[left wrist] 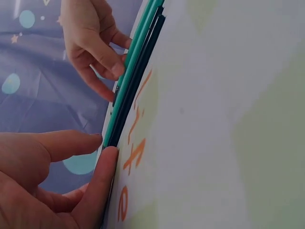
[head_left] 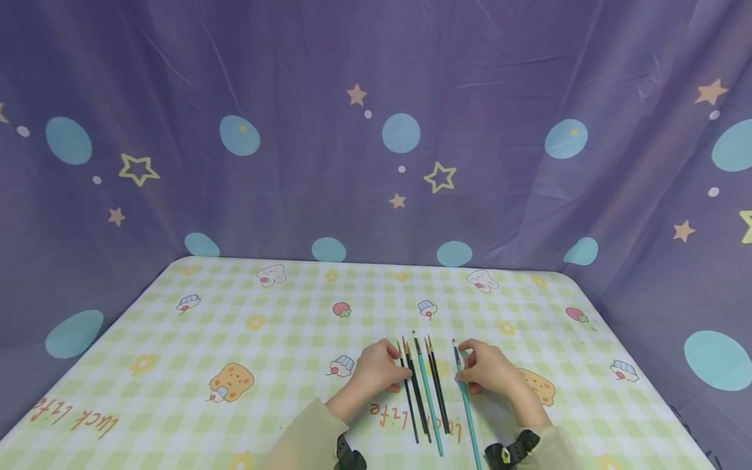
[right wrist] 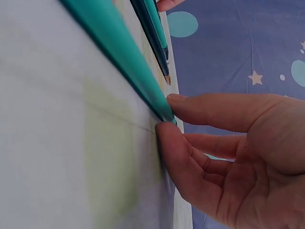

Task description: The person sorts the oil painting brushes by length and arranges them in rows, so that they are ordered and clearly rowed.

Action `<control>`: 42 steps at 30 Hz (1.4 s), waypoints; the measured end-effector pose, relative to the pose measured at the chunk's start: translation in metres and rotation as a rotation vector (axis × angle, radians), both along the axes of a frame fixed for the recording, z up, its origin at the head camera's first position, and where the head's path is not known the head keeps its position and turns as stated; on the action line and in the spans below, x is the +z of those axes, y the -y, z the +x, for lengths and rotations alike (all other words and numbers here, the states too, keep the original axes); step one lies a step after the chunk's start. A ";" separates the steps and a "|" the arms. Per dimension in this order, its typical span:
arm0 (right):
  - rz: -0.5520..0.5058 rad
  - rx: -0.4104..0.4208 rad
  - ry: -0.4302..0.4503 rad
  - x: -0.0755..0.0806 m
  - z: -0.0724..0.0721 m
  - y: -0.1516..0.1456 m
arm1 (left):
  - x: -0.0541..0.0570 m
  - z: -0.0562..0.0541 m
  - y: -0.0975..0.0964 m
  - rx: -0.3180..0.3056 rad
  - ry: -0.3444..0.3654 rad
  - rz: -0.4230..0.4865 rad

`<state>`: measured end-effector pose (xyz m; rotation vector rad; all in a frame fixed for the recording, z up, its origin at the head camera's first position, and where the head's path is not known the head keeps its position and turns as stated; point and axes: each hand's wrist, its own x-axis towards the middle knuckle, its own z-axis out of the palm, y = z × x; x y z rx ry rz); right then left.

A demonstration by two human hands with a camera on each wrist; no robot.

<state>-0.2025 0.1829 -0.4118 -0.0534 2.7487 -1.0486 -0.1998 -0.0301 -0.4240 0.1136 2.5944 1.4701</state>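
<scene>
Pinching a slim teal-handled paintbrush (head_left: 468, 411) near its far end with the right hand (head_left: 490, 371), at the right on the near side of the table (head_left: 294, 349). Resting the fingertips of the left hand (head_left: 378, 369) at a thin black-handled paintbrush (head_left: 412, 411) farther left; being unable to tell whether pinching or merely touching. Having more black-handled paintbrushes (head_left: 418, 398) and a second teal-handled paintbrush (head_left: 430, 405) lying between. Facing a purple fabric backdrop (head_left: 311, 130) at the far side.

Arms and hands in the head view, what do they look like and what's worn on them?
The left hand and right hand are ungloved. Both arms wear plain pale beige sleeves, with black wrist straps; the right one shows a small yellowish mark.
</scene>
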 end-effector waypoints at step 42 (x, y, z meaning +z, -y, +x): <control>-0.017 0.003 0.033 0.000 0.000 0.000 | 0.004 -0.002 -0.013 0.036 -0.023 -0.191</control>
